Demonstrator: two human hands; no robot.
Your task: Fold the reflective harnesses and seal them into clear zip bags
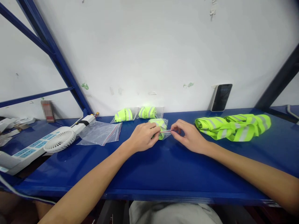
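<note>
A clear zip bag [166,133] with a rolled neon-yellow reflective strap [161,124] inside is held between my hands above the blue tabletop. My left hand [145,135] pinches the bag's edge by its red seal line, covering part of the roll. At the other end of that seal, the thumb and forefinger of my right hand [187,137] are closed on the bag. Behind them, against the wall, lie two more bagged rolls, one on the left [123,115] and one nearer the middle [147,112]. Loose neon straps [235,127] are heaped right of my right hand.
Flat zip bags [100,132] lie left of my left hand. Beside them are a white fan [60,140] and a long power strip [30,151]. A phone [221,97] leans on the wall at the back right. Blue frame posts [58,59] rise on the left.
</note>
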